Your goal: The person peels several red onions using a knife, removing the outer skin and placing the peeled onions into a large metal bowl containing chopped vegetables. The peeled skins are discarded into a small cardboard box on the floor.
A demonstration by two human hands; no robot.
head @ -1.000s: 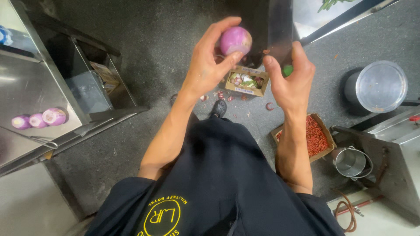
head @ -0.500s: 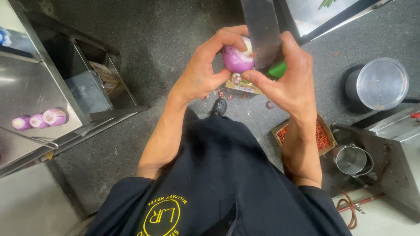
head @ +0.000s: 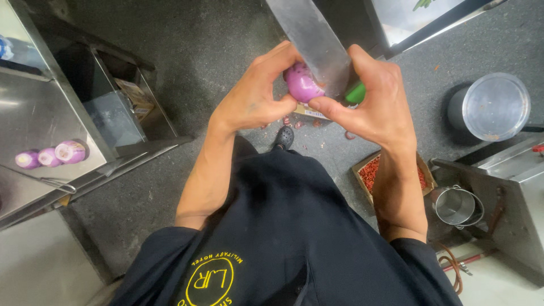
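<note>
Onion (head: 301,83), purple, peeled, pinched in left hand (head: 255,96) grip at chest height. Right hand (head: 371,99) closed on green-handled cleaver (head: 314,42), blade upright just right of onion, thumb touching it.

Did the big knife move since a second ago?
Yes. The knife blade, held in the right hand, swung left and now lies against the purple onion; judged against the steel pot, it sits farther left than before.
</note>
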